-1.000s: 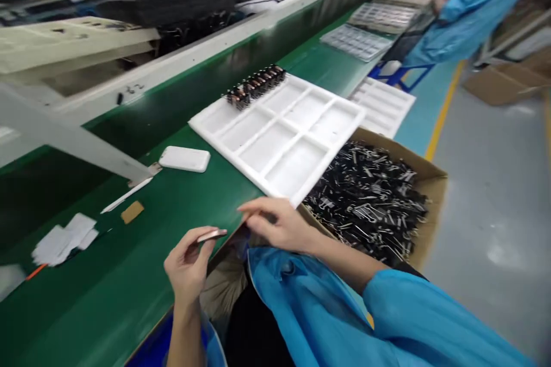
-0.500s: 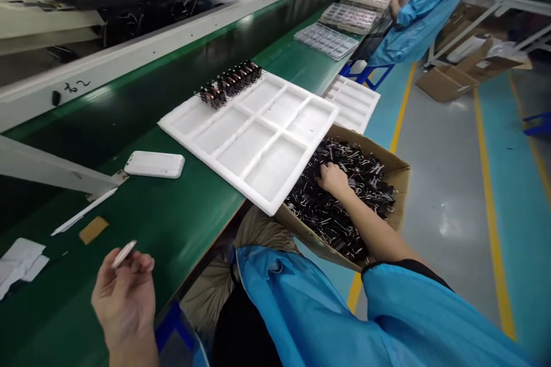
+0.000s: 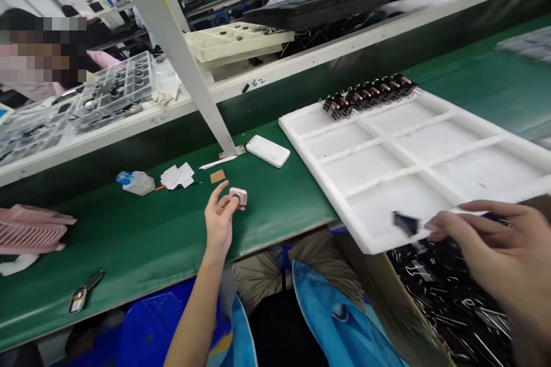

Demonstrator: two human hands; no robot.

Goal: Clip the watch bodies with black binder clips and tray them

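While the left hand [image 3: 219, 221] pinches a pink part [image 3: 241, 195] above the green table [image 3: 142, 241], the right hand [image 3: 495, 241] grips a blurred black clip [image 3: 403, 222] at the near edge of the white tray [image 3: 328, 182].

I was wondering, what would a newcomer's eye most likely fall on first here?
Probably the big white tray on the green bench, with a row of black clips along its far edge. Next, perhaps, the cardboard box of loose black clips at lower right, where the right hand holds a blurred black clip. Near the middle, the left hand holds a small pink object.
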